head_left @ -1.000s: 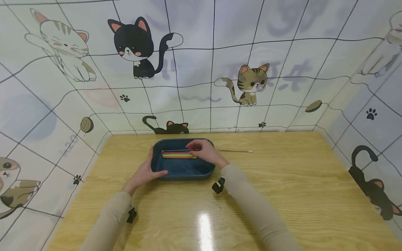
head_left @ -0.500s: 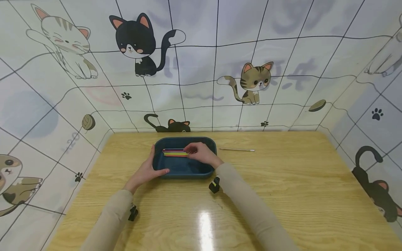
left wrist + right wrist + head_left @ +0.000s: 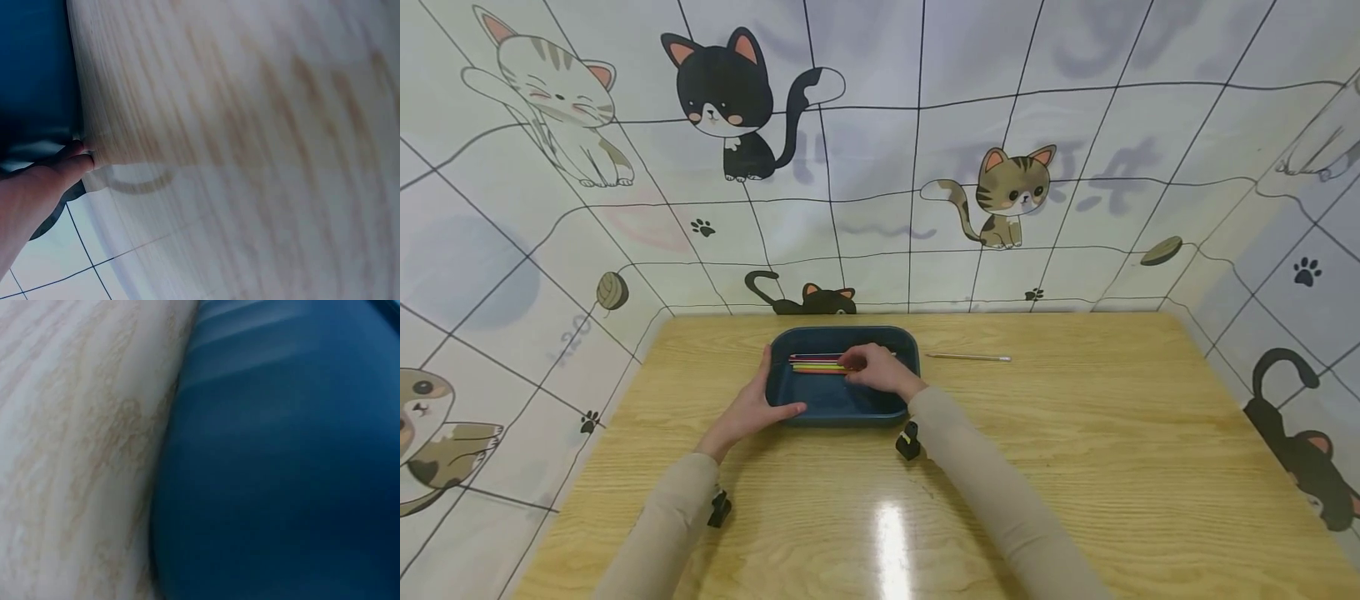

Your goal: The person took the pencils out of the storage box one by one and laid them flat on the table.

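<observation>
Near the back of the table, a dark blue tray [image 3: 842, 417] holds several coloured pencils [image 3: 812, 364] lying side by side, with red, yellow and orange among them. My left hand [image 3: 752, 408] grips the tray's left end, its thumb along the front rim and fingers at the left wall. In the left wrist view this hand [image 3: 37, 190] meets the tray's edge. My right hand [image 3: 880, 372] is inside the tray, fingers bent, fingertips right at the pencils and covering their right part. I cannot tell whether it pinches one. The right wrist view has only the tray's outer wall [image 3: 269, 462] and tabletop.
A plain wooden pencil [image 3: 967, 357] with a pale end lies on the wooden table [image 3: 1075, 467], to the right of the tray. Behind the table stands a backdrop [image 3: 880, 233] with cartoon cats, which also covers both sides.
My right hand has shifted slightly left and down over the pencils, covering more of their right ends. The left hand stays on the tray. The head view has shifted a little.
</observation>
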A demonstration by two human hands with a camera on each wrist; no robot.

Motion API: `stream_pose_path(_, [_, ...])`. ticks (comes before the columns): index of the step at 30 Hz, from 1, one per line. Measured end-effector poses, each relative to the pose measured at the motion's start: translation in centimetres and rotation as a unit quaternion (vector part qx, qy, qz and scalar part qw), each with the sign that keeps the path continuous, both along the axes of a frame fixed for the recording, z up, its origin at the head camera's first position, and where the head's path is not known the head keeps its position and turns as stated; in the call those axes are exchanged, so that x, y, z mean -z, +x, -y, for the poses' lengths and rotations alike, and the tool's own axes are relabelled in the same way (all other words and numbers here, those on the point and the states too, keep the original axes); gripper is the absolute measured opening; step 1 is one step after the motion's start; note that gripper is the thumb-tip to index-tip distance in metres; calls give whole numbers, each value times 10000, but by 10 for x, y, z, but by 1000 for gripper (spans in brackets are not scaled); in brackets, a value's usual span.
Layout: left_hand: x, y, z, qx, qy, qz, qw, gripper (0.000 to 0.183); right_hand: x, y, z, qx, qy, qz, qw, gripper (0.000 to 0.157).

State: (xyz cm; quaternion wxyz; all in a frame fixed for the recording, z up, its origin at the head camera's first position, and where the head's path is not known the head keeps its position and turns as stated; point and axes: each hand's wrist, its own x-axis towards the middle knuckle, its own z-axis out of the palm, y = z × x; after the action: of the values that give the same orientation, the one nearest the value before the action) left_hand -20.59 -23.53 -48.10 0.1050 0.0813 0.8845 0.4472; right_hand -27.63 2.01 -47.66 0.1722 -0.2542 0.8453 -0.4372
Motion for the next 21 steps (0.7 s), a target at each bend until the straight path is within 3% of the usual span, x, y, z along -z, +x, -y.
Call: stream_pose_path(21, [-1, -1, 0, -62, -31, 140, 9999, 122, 1, 1, 2, -620, 505, -264, 9964, 30])
